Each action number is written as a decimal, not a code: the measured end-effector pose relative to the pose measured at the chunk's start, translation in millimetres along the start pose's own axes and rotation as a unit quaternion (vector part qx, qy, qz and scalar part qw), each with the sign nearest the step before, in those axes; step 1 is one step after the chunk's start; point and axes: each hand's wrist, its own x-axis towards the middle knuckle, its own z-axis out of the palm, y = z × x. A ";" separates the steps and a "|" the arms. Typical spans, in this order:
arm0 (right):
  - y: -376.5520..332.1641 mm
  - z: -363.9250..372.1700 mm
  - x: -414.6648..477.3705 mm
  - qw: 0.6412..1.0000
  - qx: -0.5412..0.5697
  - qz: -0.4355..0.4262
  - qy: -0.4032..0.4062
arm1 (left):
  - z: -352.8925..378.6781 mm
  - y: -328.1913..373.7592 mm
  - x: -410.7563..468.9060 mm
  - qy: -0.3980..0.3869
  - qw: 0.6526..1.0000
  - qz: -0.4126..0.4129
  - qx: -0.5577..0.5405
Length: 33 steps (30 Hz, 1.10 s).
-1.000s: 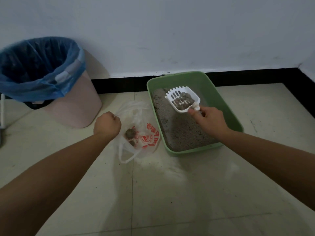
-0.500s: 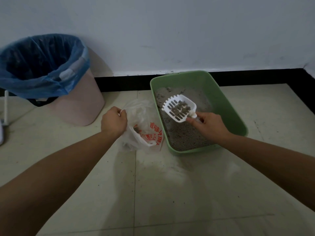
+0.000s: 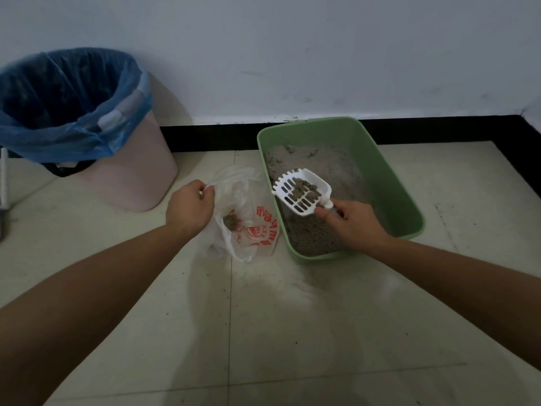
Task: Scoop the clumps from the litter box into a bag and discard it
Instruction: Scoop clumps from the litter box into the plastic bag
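Two hands are working: the right hand (image 3: 355,222) is gripping the handle of the scoop (image 3: 320,187), holding clumps (image 3: 304,189) over the litter box (image 3: 409,206), scoop head pointing up-left. The bag (image 3: 251,232) is sitting on the floor just left of the box, its mouth being pinched up by the left hand (image 3: 190,205).

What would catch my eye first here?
The white slotted scoop, loaded with grey clumps, hangs over the green litter box in the right hand. Beside it, the left hand grips a clear plastic bag; a blue-lined pink bin stands at the left.
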 end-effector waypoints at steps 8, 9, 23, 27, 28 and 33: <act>-75.1 -11.2 15.5 0.968 -0.198 -0.089 -0.124 | -4.5 -4.7 -2.0 -0.006 1.000 0.015 -0.012; -89.2 -9.2 17.5 0.953 -0.247 -0.118 -0.131 | -4.8 -5.2 -1.7 -0.007 1.000 0.013 -0.013; -123.3 -24.1 39.1 0.931 -0.311 -0.152 -0.115 | -12.9 -2.7 1.6 0.002 1.000 0.008 0.014; -87.7 -56.2 59.3 0.970 -0.231 -0.035 -0.070 | -9.1 20.7 5.4 0.030 0.998 0.058 0.021; -77.5 -61.2 63.0 0.971 -0.230 -0.010 -0.069 | -6.9 28.2 7.4 0.042 0.996 0.076 0.014; -35.7 -68.6 67.1 0.963 -0.250 0.037 -0.097 | 16.7 69.2 11.9 0.035 0.993 0.110 -0.026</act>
